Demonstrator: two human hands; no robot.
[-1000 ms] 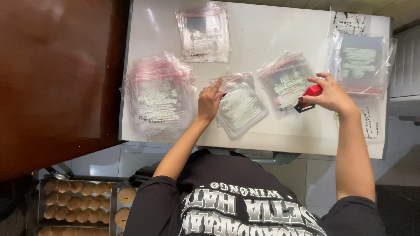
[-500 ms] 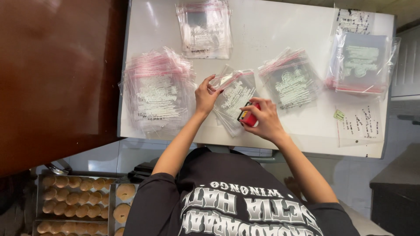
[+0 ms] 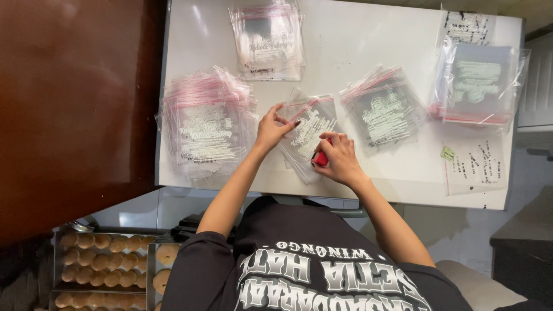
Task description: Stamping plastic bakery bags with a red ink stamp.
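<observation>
The left hand (image 3: pixel 271 128) pins the upper edge of a small stack of clear printed plastic bags with red seal strips (image 3: pixel 306 133), fingertips flat, evidently to keep the top bag from sliding. The right hand (image 3: pixel 339 158) is closed around a small red stamp-like tool (image 3: pixel 321 159), pressed onto the stack's lower right part. The stack lies mid-table, near the front edge of the white table (image 3: pixel 357 40).

Matching bag piles sit apart: a thick pile left (image 3: pixel 204 126), one at the far edge (image 3: pixel 268 37), one right of centre (image 3: pixel 383 106), one far right (image 3: pixel 481 83). A white paper sheet with a green sticker (image 3: pixel 475 164) lies below that last pile.
</observation>
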